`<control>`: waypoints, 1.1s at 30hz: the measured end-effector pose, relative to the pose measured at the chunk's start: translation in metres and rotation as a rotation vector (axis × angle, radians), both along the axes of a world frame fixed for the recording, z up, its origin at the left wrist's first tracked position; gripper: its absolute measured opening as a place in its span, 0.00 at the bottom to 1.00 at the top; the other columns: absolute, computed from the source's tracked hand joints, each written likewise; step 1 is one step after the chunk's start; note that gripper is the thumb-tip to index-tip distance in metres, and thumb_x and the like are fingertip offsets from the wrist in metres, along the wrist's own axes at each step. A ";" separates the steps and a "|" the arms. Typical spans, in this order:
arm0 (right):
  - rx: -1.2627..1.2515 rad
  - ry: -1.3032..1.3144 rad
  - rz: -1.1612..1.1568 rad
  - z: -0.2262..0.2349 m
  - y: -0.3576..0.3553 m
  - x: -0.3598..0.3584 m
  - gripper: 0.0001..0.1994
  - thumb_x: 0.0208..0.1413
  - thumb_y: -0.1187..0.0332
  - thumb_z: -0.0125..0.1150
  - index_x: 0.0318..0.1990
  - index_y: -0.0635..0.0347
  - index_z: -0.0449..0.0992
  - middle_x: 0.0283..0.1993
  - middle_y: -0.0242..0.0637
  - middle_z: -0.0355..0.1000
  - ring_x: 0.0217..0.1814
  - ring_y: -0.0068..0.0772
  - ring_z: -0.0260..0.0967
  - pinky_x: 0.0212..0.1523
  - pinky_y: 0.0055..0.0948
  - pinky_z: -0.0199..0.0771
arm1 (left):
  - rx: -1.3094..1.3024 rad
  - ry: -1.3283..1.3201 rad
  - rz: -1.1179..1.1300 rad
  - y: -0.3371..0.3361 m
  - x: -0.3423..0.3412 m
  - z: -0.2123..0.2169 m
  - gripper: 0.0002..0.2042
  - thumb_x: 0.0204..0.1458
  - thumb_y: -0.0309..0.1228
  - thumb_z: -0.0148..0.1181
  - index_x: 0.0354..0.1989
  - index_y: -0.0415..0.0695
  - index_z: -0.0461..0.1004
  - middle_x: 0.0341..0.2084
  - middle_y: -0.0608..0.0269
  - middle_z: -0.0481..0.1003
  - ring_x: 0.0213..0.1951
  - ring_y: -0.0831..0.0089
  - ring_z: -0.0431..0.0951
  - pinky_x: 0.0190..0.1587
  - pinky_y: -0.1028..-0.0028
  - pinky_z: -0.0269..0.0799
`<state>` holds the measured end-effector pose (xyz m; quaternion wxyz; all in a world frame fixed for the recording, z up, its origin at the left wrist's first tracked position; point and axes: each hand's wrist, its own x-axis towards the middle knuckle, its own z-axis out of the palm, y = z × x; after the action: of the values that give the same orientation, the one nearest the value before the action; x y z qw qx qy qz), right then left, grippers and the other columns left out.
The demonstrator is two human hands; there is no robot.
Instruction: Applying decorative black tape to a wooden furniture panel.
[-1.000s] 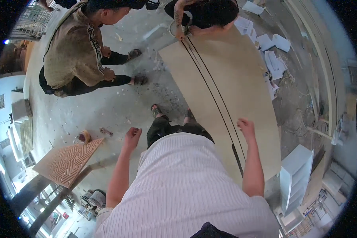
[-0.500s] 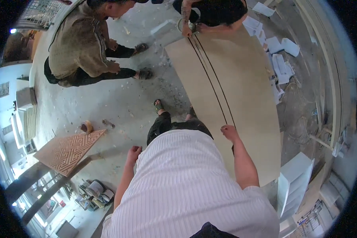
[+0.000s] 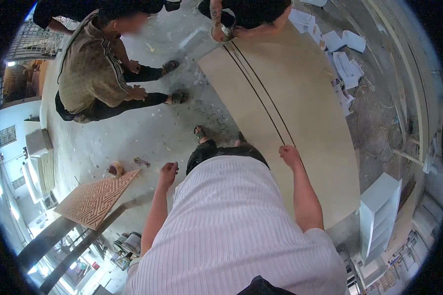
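My right hand (image 3: 290,156) is closed over the large beige board (image 3: 325,147), its fingers pinched on the near end of a thin black strip (image 3: 255,91). A second thin black strip (image 3: 268,94) runs alongside and passes by that hand toward my forearm. At the far end of the board, a co-worker's hands (image 3: 226,35) are at the other ends of both strips. Out to the left of my body, my left hand (image 3: 169,173) hangs over the floor with fingers curled in and nothing visible in them.
Another person (image 3: 91,73) in a brown top crouches at the left. A carved wooden panel (image 3: 97,199) lies near a tape roll (image 3: 115,169) at the lower left. White packaging pieces (image 3: 347,69) litter the floor beyond the board. A white shelf unit (image 3: 379,211) stands at the right.
My right hand has moved slightly up the board along the strips. My left hand has risen a little. The view has shifted slightly.
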<state>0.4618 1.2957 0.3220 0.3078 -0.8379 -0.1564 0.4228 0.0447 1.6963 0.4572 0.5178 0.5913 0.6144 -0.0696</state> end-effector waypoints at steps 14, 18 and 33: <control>0.026 -0.090 -0.056 -0.005 -0.029 -0.017 0.12 0.52 0.64 0.60 0.33 0.65 0.81 0.29 0.37 0.77 0.29 0.25 0.75 0.31 0.27 0.75 | -0.043 0.180 -0.182 -0.012 -0.009 -0.009 0.24 0.58 0.50 0.60 0.43 0.36 0.76 0.32 0.58 0.81 0.30 0.74 0.78 0.36 0.73 0.75; 0.005 -0.065 -0.014 0.010 -0.018 -0.009 0.12 0.53 0.64 0.60 0.34 0.65 0.81 0.30 0.38 0.78 0.29 0.26 0.75 0.32 0.27 0.75 | -0.046 0.116 -0.150 -0.005 -0.033 -0.030 0.25 0.58 0.50 0.60 0.44 0.36 0.75 0.33 0.57 0.81 0.31 0.74 0.78 0.36 0.72 0.75; 0.065 -0.008 -0.151 -0.020 -0.030 -0.029 0.11 0.53 0.68 0.61 0.38 0.67 0.81 0.32 0.38 0.78 0.31 0.26 0.75 0.34 0.26 0.77 | -0.065 0.116 -0.112 -0.017 -0.019 -0.027 0.23 0.58 0.50 0.60 0.42 0.37 0.75 0.32 0.59 0.80 0.32 0.73 0.78 0.36 0.71 0.74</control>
<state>0.4327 1.2658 0.3021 0.3651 -0.8385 -0.1076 0.3899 0.0257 1.6797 0.4304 0.4957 0.6027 0.6065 -0.1524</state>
